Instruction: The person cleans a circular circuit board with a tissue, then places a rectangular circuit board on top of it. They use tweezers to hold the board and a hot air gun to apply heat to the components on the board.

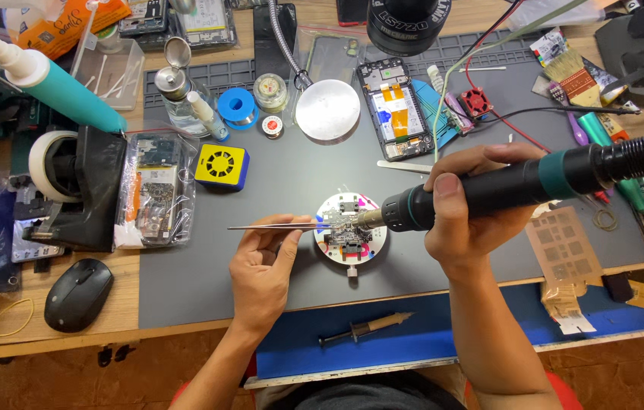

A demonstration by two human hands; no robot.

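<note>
- A hot-air wand (504, 186) is gripped by the right hand (465, 205), fingers wrapped tight round the black barrel, thumb on top.
- Its metal nozzle (371, 219) is aimed leftward and held just over a small circuit board (348, 228).
- The board is clamped on a round white holder (350, 233), which sits at the middle of the grey mat (261, 266).
- Tweezers (280, 225) are pinched by the left hand (261, 273), thumb and fingers closed on them, the tips laid at the board's left edge; whether a part is caught in them cannot be told, the detail being too small.
- A ribbed black hose (641, 152) is seen running off the wand's back end to the right.
- Behind the holder, an opened phone (394, 110) and a round metal disc (327, 111) are laid on the mat.
- A yellow square fan (221, 167) is set left of centre, beside a bagged board (156, 190).
- A syringe (364, 329) is left lying on the blue mat (443, 334) at the near edge.
- A black mouse (77, 294) is parked on the wooden desk (48, 338), far left.
</note>
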